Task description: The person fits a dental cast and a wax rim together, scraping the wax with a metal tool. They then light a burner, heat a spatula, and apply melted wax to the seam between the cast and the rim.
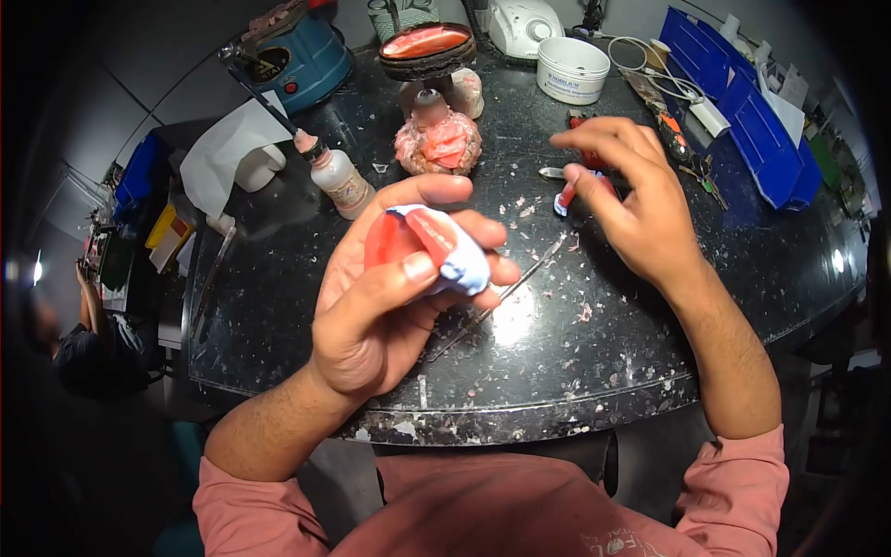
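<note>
My left hand holds a curved piece of red material with white and pale blue parts, thumb pressed on its red strip, above the black table. To the right, my right hand hangs over the table, its fingers bent and near a small red and blue piece. Whether those fingertips touch that piece I cannot make out. A thin metal tool lies between my hands. Just beyond them is a lump of pink wax-like material beneath a round dish with glossy red contents.
A dropper bottle stands left of the pink lump. Behind are a blue machine, a white tub and blue trays. Pink scraps dot the black tabletop. Another person is at the far left.
</note>
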A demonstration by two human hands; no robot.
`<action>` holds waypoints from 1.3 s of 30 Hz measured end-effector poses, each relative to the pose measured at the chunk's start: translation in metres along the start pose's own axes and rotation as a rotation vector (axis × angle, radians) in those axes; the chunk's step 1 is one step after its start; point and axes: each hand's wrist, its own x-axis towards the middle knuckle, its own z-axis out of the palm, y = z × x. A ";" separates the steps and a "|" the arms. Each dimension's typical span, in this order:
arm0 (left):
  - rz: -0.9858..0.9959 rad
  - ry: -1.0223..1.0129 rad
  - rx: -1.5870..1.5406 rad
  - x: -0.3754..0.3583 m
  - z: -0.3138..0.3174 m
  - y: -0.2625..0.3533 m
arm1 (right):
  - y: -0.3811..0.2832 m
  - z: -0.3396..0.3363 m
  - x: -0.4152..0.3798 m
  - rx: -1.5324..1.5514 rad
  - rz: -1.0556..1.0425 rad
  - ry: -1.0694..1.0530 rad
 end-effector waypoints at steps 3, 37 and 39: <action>0.038 0.064 0.132 0.001 0.005 -0.003 | -0.026 -0.017 0.003 0.411 -0.156 -0.117; -0.280 -0.176 -0.122 -0.008 0.016 -0.010 | -0.049 -0.009 -0.004 0.528 -0.413 -0.030; -0.293 -0.174 -0.247 -0.002 0.003 -0.015 | -0.052 -0.012 -0.001 0.686 -0.139 -0.054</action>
